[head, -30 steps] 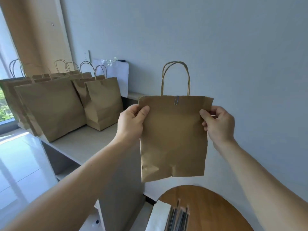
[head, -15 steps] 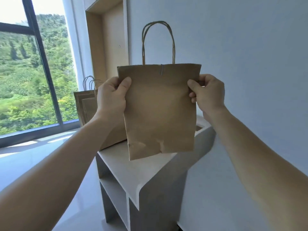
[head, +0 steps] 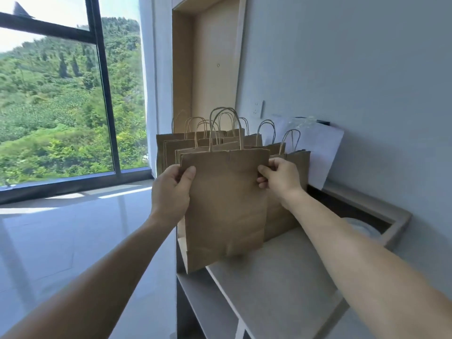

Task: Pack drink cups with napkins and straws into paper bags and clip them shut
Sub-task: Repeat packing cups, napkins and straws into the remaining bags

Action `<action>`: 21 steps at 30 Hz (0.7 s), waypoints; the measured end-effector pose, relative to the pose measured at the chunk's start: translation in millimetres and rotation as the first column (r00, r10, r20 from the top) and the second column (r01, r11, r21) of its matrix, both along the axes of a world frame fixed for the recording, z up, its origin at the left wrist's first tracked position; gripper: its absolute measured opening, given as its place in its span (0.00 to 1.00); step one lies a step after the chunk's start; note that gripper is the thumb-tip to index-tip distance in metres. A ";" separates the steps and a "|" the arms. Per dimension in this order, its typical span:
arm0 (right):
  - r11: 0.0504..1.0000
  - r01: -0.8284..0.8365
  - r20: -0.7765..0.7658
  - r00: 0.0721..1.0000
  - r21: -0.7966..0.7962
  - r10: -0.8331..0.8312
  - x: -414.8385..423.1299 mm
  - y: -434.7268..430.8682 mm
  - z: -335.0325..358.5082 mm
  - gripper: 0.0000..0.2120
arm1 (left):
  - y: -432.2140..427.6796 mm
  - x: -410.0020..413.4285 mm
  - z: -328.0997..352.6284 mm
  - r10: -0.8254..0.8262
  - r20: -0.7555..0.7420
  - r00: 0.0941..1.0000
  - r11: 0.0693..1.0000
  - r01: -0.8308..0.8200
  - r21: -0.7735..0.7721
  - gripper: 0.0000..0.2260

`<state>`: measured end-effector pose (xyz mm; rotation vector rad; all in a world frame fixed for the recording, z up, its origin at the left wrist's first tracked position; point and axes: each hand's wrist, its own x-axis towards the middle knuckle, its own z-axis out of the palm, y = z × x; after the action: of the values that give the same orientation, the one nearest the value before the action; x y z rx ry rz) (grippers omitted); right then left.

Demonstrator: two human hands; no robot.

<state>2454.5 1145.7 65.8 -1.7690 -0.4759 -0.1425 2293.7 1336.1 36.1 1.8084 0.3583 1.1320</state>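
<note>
Both hands are on it: a brown paper bag (head: 225,204) with twisted paper handles, held upright in front of the pale grey shelf top (head: 281,277). The left hand (head: 171,189) pinches the upper left edge, thumb across the front. The right hand (head: 278,177) grips the upper right edge with its fingers curled round. A small metal clip (head: 230,157) sits at the middle of the mouth, so this one looks packed and closed.

Watch the bottom of the bag. It hangs right at the near left corner of the shelf, with its lower left corner out past the edge. Whether it touches the top, I cannot tell. If it is let go here it could tip off toward the glossy floor (head: 73,228), and a cup inside would likely go over.

Just behind stands a row of brown paper bags (head: 195,148), packed close with their handles up. Push in too hard and those could topple, or the handles could snag. That one clip is all that holds the mouth, so a tug from either side might pop it.

Further right, a white sheet (head: 322,152) leans on the wall below a white wall socket (head: 258,109), and a round white object (head: 364,228) lies in a dark recess. The tall dark-framed window (head: 61,94) fills the left.
</note>
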 end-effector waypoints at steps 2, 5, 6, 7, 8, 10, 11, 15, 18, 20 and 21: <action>0.999 0.019 -0.007 1.000 -0.041 -0.019 9.2 17.4 -4.9 0.07 | 11.1 7.5 -7.5 0.019 -0.020 1.000 1.000 -0.019 0.014 0.15; 0.996 0.050 -0.016 0.999 -0.069 -0.051 22.5 35.6 -12.3 0.06 | 20.0 20.0 -20.1 0.020 -0.050 0.999 0.999 -0.018 0.043 0.17; 0.995 0.063 -0.016 0.998 -0.077 -0.064 26.2 39.2 -14.5 0.05 | 21.6 24.2 -25.2 0.016 -0.055 0.998 0.999 -0.013 0.045 0.17; 0.994 0.075 -0.011 0.997 -0.082 -0.077 30.0 41.6 -16.3 0.04 | 22.5 27.7 -30.2 0.007 -0.049 0.999 0.999 -0.005 0.039 0.18; 0.992 0.087 -0.001 0.996 -0.087 -0.087 33.1 43.1 -17.2 0.03 | 23.4 31.5 -34.2 -0.003 -0.037 0.999 1.000 0.004 0.030 0.18; 0.989 0.116 0.036 0.993 -0.096 -0.113 40.0 44.0 -15.9 0.04 | 24.2 38.8 -38.4 -0.025 -0.025 0.999 1.000 0.026 0.014 0.17; 0.986 0.137 0.060 0.989 -0.091 -0.132 43.6 43.5 -14.0 0.05 | 23.7 42.6 -39.3 -0.040 -0.029 0.999 0.999 0.040 0.004 0.16; 0.974 0.213 0.155 0.968 -0.083 -0.199 52.1 38.0 -7.7 0.10 | 19.1 53.3 -43.7 -0.096 -0.030 0.995 0.995 0.096 -0.001 0.14; 0.963 0.248 0.207 0.953 -0.109 -0.222 54.2 31.9 -8.2 0.11 | 13.6 58.4 -45.1 -0.119 -0.018 0.993 0.993 0.120 0.021 0.14; 0.961 0.251 0.220 0.950 -0.117 -0.222 53.9 28.8 -8.7 0.13 | 11.1 62.4 -45.5 -0.111 -0.032 0.993 0.993 0.112 0.032 0.13; 0.962 0.247 0.218 0.951 -0.112 -0.218 53.9 27.6 -9.1 0.12 | 10.5 64.0 -45.7 -0.101 -0.040 0.994 0.994 0.102 0.044 0.14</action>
<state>2508.4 1173.4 56.8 -1.9546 -0.4296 -0.4719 2357.7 1346.5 -9.6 1.8687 0.2607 1.0447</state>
